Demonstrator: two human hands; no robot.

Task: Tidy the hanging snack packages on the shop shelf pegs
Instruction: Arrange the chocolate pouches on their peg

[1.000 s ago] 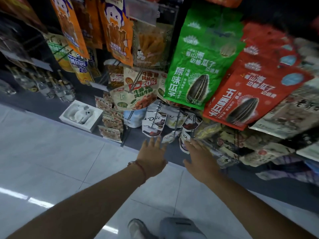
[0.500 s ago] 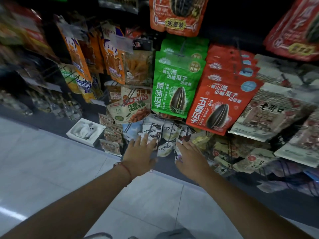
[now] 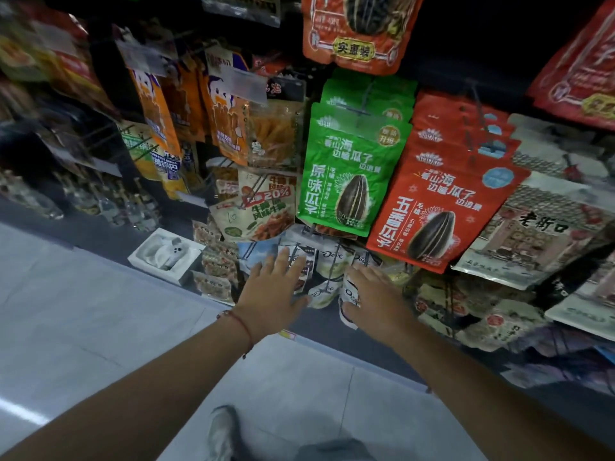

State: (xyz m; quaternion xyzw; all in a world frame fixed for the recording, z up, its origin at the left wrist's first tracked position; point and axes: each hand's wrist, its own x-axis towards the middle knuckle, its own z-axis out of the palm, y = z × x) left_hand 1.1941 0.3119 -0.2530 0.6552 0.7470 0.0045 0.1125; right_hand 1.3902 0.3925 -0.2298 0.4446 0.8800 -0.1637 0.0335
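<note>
Dove packets (image 3: 332, 261) under green (image 3: 349, 174), red seed bags (image 3: 442, 207)

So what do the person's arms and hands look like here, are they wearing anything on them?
Both forearms are bare, with no sleeves in view, and neither the left hand nor the right hand wears a glove. The only thing worn is a thin red string bracelet round the left wrist, with a small dark end hanging below it. No rings or watch can be made out.
</note>
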